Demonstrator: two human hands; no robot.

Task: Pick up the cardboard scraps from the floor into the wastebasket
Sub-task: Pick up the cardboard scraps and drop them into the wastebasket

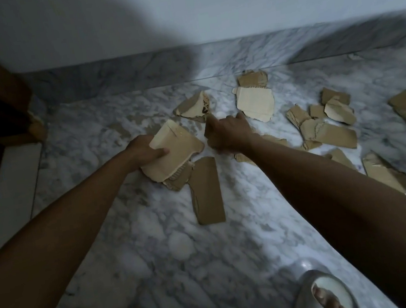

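Head view, steeply downward, close over marble floor (181, 234)

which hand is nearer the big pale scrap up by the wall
Right. The right hand is just below and left of the pale scrap, nearly touching it. The left hand is farther left, gripping a stack of scraps.

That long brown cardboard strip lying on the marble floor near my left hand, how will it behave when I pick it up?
The long brown cardboard strip lies flat, so it probably lifts stiffly and feels light. A lengthwise crease near its left edge suggests it may fold there. On the smooth marble floor it would likely slide if pushed.
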